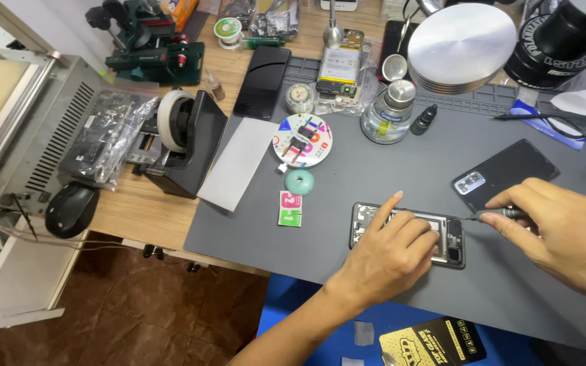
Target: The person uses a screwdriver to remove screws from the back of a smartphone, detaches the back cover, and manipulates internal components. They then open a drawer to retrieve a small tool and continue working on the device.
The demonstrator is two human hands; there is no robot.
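Note:
An opened phone body [374,215] lies back-up on the grey work mat [388,163], its inner parts showing. My left hand [391,254] rests on it, index finger stretched out along its top edge. My right hand [564,234] grips a thin dark screwdriver [500,214] whose tip points at the phone's right end. The phone's black back cover [506,173] with its camera window lies just beyond, above my right hand.
A round magnetic dish [302,140], teal disc [299,181], small sachets [290,208], white sheet [239,163], liquid bottle [388,114], another black phone [262,81], tape dispenser [184,139], mouse [70,209], lamp head [461,44] and grey machine [22,129] surround the mat.

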